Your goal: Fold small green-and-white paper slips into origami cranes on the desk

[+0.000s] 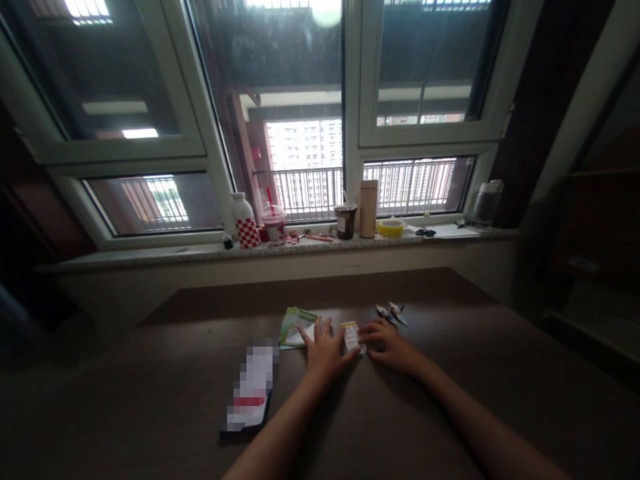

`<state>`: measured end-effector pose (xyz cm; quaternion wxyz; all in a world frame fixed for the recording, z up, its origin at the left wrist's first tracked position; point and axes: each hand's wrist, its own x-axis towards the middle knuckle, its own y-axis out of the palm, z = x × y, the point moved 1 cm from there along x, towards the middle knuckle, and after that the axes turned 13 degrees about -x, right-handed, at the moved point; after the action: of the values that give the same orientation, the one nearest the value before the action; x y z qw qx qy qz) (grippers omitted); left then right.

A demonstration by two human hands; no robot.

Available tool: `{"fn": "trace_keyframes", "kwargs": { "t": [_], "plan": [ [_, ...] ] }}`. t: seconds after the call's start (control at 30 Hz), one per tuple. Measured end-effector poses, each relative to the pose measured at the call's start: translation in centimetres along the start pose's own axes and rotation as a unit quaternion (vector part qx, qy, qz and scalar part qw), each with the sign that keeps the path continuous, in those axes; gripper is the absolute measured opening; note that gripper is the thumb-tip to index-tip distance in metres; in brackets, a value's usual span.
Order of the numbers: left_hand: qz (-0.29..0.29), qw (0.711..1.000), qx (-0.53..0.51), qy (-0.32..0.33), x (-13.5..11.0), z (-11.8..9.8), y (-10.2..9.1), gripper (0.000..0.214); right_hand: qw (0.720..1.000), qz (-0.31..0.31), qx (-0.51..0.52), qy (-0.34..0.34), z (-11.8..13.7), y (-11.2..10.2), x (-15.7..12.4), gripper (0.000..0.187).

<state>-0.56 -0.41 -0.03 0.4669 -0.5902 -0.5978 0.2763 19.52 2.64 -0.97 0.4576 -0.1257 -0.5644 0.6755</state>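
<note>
On the brown table, a small folded paper card (351,338), pale with a yellow upper edge and print, lies between my two hands. My left hand (324,350) is open, fingers spread, its thumb at the card's lower edge and its other fingertips on or just over a fanned stack of green printed cards (293,327). Curled fingers of my right hand (393,347) pinch at the card's right edge; the exact contact is partly hidden. Just beyond the right hand lie two small pointed folded paper pieces (393,313).
A dark-edged flat item with a blurred surface (255,383) lies left of my left forearm. Along the windowsill (200,252) stand a checkered bottle (246,223), a pink cup (273,225), a dark cup (345,221), a tan flask (369,210), yellow tape (391,229) and scissors (425,233).
</note>
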Motion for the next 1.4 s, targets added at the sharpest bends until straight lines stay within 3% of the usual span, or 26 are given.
{"fn": "trace_keyframes", "kwargs": {
  "t": [0.2,0.37,0.5,0.87,1.4],
  "plan": [
    [0.001,1.000,-0.024,0.004,0.1,0.1,-0.2,0.057,1.000,-0.006,0.001,-0.001,-0.1,0.1,0.2,0.040],
    [0.025,0.998,-0.046,0.023,0.2,0.2,-0.5,0.045,1.000,-0.011,0.010,0.009,-0.3,0.0,0.1,0.026],
    [0.039,0.997,-0.065,0.033,0.3,0.3,-0.5,0.043,1.000,-0.008,0.020,0.008,-0.3,0.0,0.1,0.025],
    [0.002,0.998,-0.063,0.029,0.3,-0.1,-0.4,0.027,0.999,-0.015,0.048,-0.002,-0.6,0.3,0.2,0.024],
    [-0.060,0.991,-0.112,0.038,0.3,-0.4,-0.6,0.026,0.996,-0.031,0.045,0.074,0.4,0.6,0.5,0.025]
  ]
}}
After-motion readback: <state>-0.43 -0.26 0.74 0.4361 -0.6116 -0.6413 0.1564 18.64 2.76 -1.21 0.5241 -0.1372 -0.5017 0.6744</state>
